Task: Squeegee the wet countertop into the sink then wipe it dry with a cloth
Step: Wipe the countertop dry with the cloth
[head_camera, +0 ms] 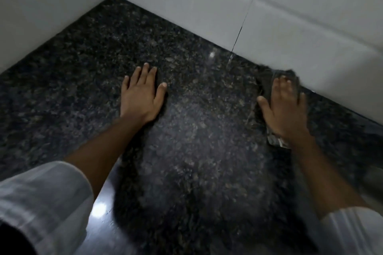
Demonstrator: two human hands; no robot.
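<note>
A dark speckled granite countertop (196, 130) fills the view. My left hand (143, 95) lies flat on it, palm down, fingers apart, holding nothing. My right hand (286, 109) presses flat on a dark grey cloth (267, 80) near the back wall. The cloth shows beyond my fingertips and again under my wrist, and it is blurred. No squeegee and no sink are in view.
White tiled walls (269, 6) meet in a corner at the upper left and border the counter at the back and the left. A bright light reflection (99, 209) glints on the counter near my left sleeve. My own shadow darkens the near part.
</note>
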